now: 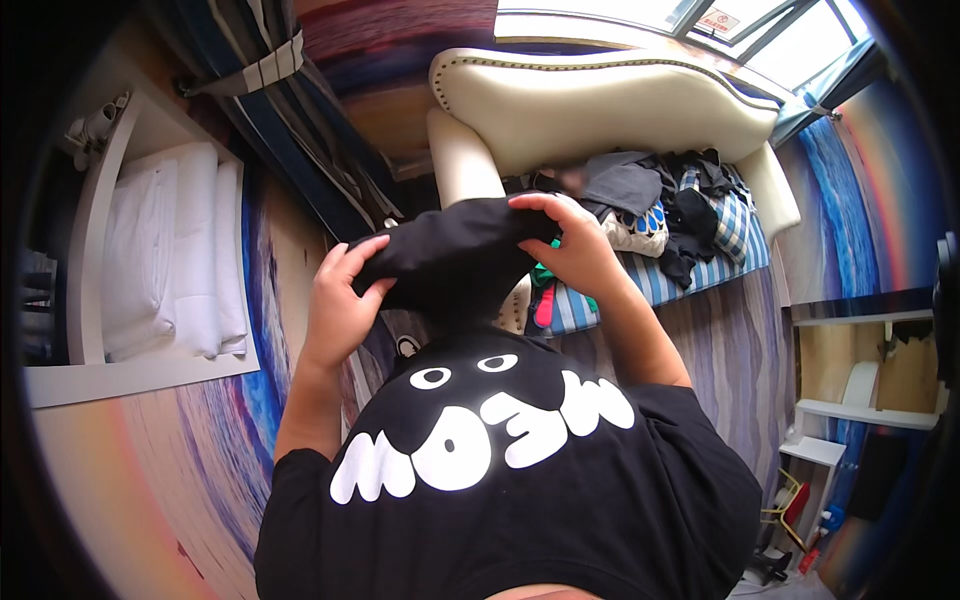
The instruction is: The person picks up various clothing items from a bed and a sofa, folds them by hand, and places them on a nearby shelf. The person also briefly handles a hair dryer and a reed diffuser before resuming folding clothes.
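A black cloth garment [457, 259] is stretched between my two hands in front of my chest. My left hand [349, 292] pinches its left end between thumb and fingers. At the upper right end, my right hand [570, 240] grips the cloth the same way. The lower part of the cloth hangs down and merges with my black printed T-shirt [510, 510], so its full shape cannot be told.
A cream studded sofa [607, 105] with a striped seat cushion [574, 307] stands ahead, bearing a heap of dark clothes [626, 184] and a checked pillow [731, 217]. Folded white bedding [172, 255] fills a shelf at left. A tied curtain [277, 112] hangs beside it; white shelving [866, 412] is at right.
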`<state>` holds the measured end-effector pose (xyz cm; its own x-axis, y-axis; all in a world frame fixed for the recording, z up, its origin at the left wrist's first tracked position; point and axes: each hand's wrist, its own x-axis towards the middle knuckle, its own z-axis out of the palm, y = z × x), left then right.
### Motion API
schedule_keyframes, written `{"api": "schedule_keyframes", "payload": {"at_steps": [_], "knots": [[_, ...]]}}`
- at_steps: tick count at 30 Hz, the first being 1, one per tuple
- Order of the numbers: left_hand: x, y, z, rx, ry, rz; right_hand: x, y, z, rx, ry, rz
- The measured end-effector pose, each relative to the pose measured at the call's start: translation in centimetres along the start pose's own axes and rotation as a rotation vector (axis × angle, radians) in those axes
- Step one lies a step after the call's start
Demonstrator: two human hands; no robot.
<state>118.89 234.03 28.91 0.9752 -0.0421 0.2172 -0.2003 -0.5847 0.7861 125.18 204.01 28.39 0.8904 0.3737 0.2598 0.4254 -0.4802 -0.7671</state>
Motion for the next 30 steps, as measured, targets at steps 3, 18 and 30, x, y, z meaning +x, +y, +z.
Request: {"api": "schedule_keyframes", "payload": {"at_steps": [3, 18, 30], "knots": [[-0.2, -0.1, 0.7, 0.153, 0.118, 0.076, -0.4, -0.4, -0.3, -0.119, -0.022, 0.024], [1.4, 4.2, -6.1, -0.107, -0.27, 0.091, -1.2, -1.6, -3.3, 0.56, -0.049, -0.26], [2.0, 3.9, 2.8, -0.996, -0.979, -0.137, -1.6, -4.8, -1.7, 1.341, -0.164, -0.06]]}}
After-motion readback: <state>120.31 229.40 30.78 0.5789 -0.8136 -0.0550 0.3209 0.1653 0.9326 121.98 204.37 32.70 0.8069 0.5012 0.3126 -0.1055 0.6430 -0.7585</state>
